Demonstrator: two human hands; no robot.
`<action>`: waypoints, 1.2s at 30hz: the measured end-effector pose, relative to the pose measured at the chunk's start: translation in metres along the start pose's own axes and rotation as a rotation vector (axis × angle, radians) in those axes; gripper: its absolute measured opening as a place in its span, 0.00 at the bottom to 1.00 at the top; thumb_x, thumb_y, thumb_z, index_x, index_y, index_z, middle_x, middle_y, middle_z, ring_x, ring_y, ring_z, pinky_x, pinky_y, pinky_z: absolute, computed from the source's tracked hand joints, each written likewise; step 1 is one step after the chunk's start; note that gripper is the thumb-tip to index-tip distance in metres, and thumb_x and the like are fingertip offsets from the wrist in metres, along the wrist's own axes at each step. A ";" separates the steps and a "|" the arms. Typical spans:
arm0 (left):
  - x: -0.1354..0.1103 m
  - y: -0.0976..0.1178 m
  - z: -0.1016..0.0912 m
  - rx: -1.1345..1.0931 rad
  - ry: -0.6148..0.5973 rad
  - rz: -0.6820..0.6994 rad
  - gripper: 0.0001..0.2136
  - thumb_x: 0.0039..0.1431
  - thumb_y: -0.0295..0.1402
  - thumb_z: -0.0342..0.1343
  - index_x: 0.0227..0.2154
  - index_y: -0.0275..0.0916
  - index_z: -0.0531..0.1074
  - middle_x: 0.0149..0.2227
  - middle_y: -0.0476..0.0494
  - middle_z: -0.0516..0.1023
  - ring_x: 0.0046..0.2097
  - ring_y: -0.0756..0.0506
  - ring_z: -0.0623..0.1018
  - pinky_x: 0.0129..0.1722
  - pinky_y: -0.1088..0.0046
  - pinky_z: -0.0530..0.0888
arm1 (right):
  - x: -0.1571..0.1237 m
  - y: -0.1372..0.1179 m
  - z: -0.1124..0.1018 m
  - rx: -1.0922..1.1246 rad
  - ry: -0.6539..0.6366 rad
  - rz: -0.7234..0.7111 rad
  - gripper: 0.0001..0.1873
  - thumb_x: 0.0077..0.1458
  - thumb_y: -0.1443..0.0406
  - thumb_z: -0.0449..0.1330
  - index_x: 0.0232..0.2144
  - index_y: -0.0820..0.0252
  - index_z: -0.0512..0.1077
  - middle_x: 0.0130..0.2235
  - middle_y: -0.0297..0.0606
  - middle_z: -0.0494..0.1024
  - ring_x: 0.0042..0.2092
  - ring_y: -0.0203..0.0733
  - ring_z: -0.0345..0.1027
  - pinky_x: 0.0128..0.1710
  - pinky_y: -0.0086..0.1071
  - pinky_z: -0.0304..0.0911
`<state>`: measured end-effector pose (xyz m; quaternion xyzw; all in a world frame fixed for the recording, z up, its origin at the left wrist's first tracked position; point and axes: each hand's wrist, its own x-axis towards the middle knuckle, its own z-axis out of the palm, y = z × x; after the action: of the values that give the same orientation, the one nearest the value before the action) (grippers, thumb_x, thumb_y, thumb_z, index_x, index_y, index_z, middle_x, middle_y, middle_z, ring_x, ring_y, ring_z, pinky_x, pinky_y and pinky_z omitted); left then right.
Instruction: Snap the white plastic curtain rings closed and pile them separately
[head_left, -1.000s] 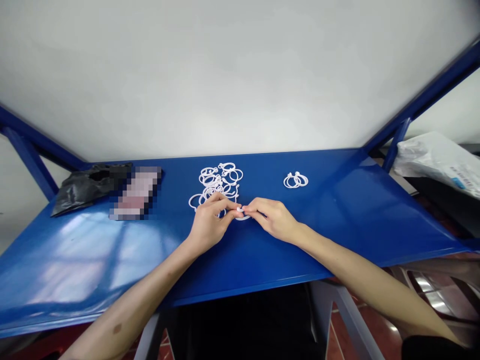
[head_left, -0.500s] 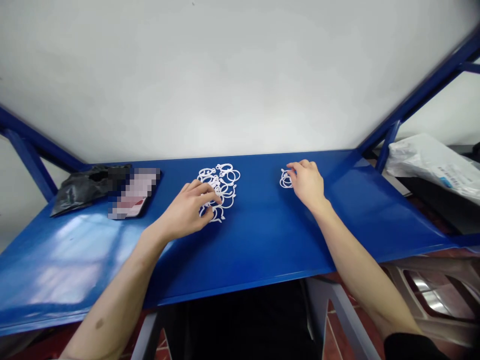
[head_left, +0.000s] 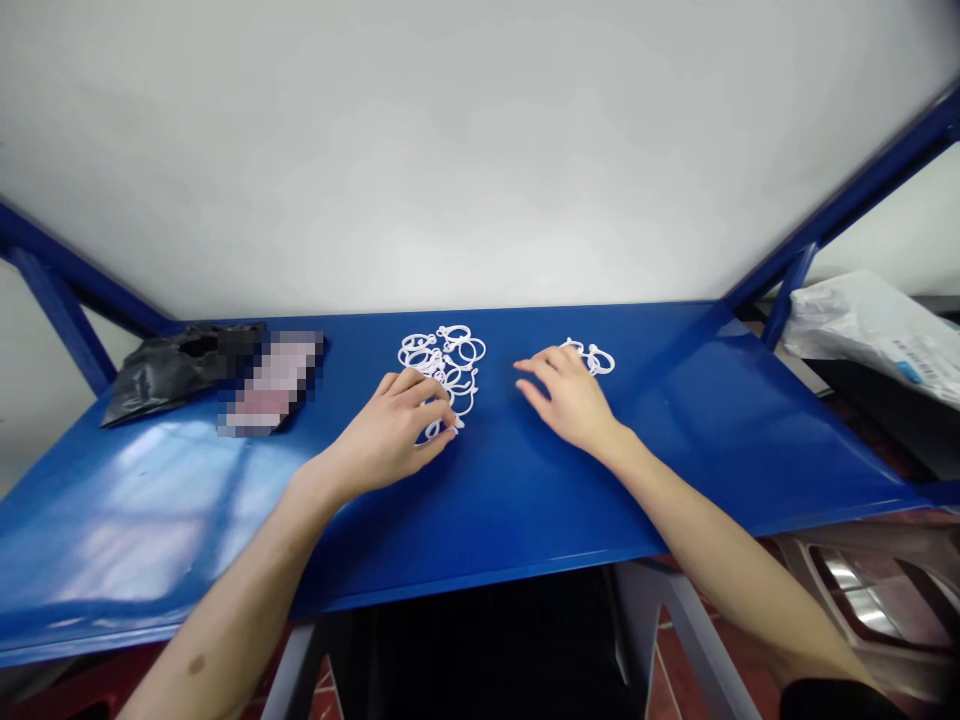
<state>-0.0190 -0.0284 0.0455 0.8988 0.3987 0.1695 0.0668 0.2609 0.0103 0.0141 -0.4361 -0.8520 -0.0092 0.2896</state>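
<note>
A loose pile of several white plastic rings (head_left: 459, 350) with small eyelets or knobs lies on the blue tabletop (head_left: 510, 500). At the near side of this pile is my left hand (head_left: 397, 430), its thumb and forefinger pinched on one white ring (head_left: 433, 430); the hand hides part of the pile. Over the gap between the groups, my right hand (head_left: 566, 400) has its fingers apart and holds nothing. Just behind it sits a smaller group of white rings (head_left: 601, 360), partly covered by the hand.
On the left lie a black plastic bag (head_left: 161, 375) and a blurred-out phone-like object (head_left: 274, 385). A clear-wrapped white package (head_left: 862, 325) rests beyond the right blue frame bar (head_left: 787, 295). A pale wall (head_left: 465, 180) rises behind the table.
My right hand has released a ring at the right group and moved left with open fingers. My left thumb and forefinger have closed together at the pile's near edge.
</note>
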 end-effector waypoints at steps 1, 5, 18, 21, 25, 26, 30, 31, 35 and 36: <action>0.000 0.003 -0.002 -0.045 0.019 -0.006 0.06 0.65 0.35 0.55 0.36 0.44 0.76 0.41 0.44 0.78 0.45 0.41 0.71 0.47 0.59 0.69 | -0.002 -0.009 0.002 0.081 -0.057 -0.035 0.15 0.66 0.62 0.58 0.54 0.55 0.73 0.46 0.45 0.75 0.48 0.51 0.69 0.49 0.50 0.72; 0.001 0.012 -0.005 -0.328 0.049 -0.083 0.05 0.67 0.35 0.53 0.39 0.44 0.74 0.40 0.47 0.78 0.43 0.45 0.75 0.46 0.66 0.73 | -0.008 -0.035 0.004 0.391 -0.214 -0.092 0.25 0.66 0.61 0.59 0.62 0.50 0.62 0.57 0.44 0.70 0.50 0.45 0.73 0.48 0.44 0.75; 0.006 0.013 0.024 -0.748 0.102 -0.252 0.11 0.66 0.39 0.56 0.47 0.42 0.70 0.39 0.46 0.79 0.39 0.48 0.78 0.40 0.70 0.75 | -0.010 -0.038 0.014 0.621 -0.088 -0.057 0.10 0.67 0.64 0.58 0.49 0.56 0.72 0.41 0.37 0.81 0.40 0.39 0.77 0.42 0.34 0.73; 0.007 0.014 0.027 -0.729 0.142 -0.277 0.09 0.66 0.39 0.57 0.45 0.42 0.71 0.37 0.47 0.80 0.38 0.48 0.79 0.38 0.71 0.75 | -0.011 -0.038 0.016 0.676 -0.067 0.001 0.14 0.66 0.64 0.60 0.53 0.54 0.70 0.41 0.36 0.82 0.40 0.38 0.78 0.42 0.33 0.75; 0.009 0.014 0.031 -0.664 0.198 -0.305 0.09 0.65 0.39 0.57 0.44 0.42 0.73 0.37 0.47 0.81 0.38 0.48 0.80 0.38 0.71 0.76 | -0.011 -0.039 0.016 0.685 -0.057 0.014 0.13 0.65 0.64 0.60 0.52 0.54 0.70 0.41 0.35 0.82 0.40 0.37 0.79 0.41 0.32 0.75; 0.009 0.014 0.031 -0.652 0.211 -0.306 0.09 0.65 0.39 0.57 0.44 0.42 0.73 0.37 0.47 0.82 0.38 0.48 0.80 0.38 0.71 0.76 | -0.011 -0.039 0.016 0.688 -0.063 0.016 0.12 0.65 0.65 0.60 0.51 0.54 0.71 0.41 0.35 0.82 0.40 0.37 0.79 0.41 0.32 0.75; 0.011 0.014 0.034 -0.625 0.286 -0.323 0.09 0.63 0.38 0.60 0.42 0.42 0.78 0.38 0.46 0.83 0.35 0.48 0.80 0.37 0.71 0.77 | -0.012 -0.039 0.016 0.668 -0.072 0.020 0.11 0.66 0.63 0.60 0.50 0.54 0.72 0.42 0.36 0.82 0.40 0.38 0.79 0.40 0.32 0.75; 0.011 0.014 0.035 -0.624 0.309 -0.325 0.08 0.62 0.38 0.61 0.41 0.42 0.79 0.37 0.46 0.83 0.34 0.48 0.79 0.36 0.71 0.77 | -0.012 -0.039 0.016 0.655 -0.066 0.016 0.10 0.66 0.63 0.60 0.49 0.54 0.72 0.42 0.36 0.82 0.40 0.38 0.79 0.39 0.32 0.74; 0.012 0.017 0.037 -0.637 0.347 -0.315 0.07 0.60 0.38 0.63 0.39 0.43 0.81 0.36 0.46 0.84 0.33 0.49 0.79 0.35 0.71 0.76 | -0.013 -0.040 0.017 0.630 -0.044 -0.030 0.06 0.66 0.65 0.59 0.45 0.56 0.74 0.42 0.37 0.83 0.42 0.39 0.79 0.41 0.32 0.74; 0.012 0.017 0.038 -0.638 0.342 -0.315 0.07 0.60 0.38 0.63 0.39 0.43 0.81 0.36 0.46 0.84 0.34 0.49 0.79 0.35 0.71 0.76 | -0.013 -0.040 0.017 0.631 -0.038 -0.043 0.06 0.66 0.65 0.59 0.45 0.56 0.74 0.43 0.37 0.83 0.42 0.39 0.79 0.42 0.32 0.73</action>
<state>0.0140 -0.0304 0.0178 0.7194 0.4647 0.4200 0.3004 0.2288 -0.0191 0.0031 -0.3069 -0.8270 0.2577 0.3943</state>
